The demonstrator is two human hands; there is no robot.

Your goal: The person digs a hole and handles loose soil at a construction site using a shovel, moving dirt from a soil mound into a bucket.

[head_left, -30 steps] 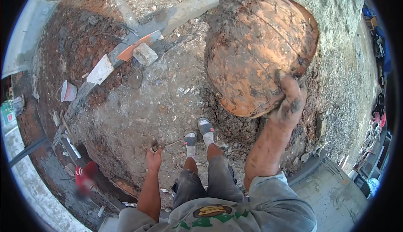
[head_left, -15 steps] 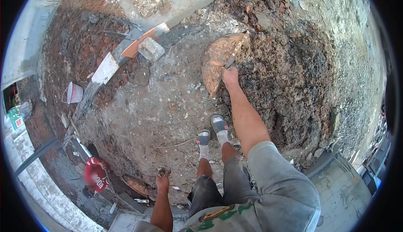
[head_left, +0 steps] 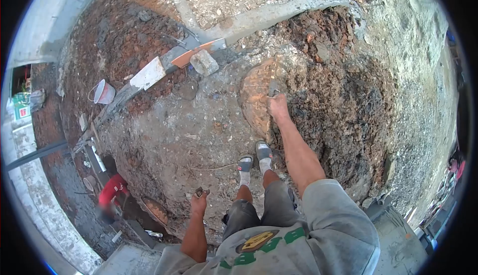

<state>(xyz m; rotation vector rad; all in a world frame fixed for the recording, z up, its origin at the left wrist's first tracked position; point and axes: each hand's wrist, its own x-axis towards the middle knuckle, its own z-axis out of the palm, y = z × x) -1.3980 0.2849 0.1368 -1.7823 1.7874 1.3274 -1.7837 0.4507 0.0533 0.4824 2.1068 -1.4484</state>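
Note:
My right hand [head_left: 277,106] grips the rim of a mud-caked orange pan [head_left: 255,100]. The pan stands tilted on its edge on the ground, against the foot of a dark soil heap [head_left: 338,100]. My left hand [head_left: 199,203] hangs by my side, closed around a small dark object [head_left: 200,192] that I cannot identify. My feet, in grey sandals and white socks [head_left: 254,159], stand just below the pan on the hard grey ground.
A concrete block [head_left: 204,62] and a white-and-orange plank [head_left: 164,68] lie up left. A white bucket [head_left: 104,92] sits further left. In a trench at lower left a person in red [head_left: 112,190] crouches beside another orange pan [head_left: 156,210]. A concrete beam [head_left: 279,13] crosses the top.
A second ago the pan was raised close to my head in my right hand. It has come down to the ground against the soil heap. My left hand stays low and closed.

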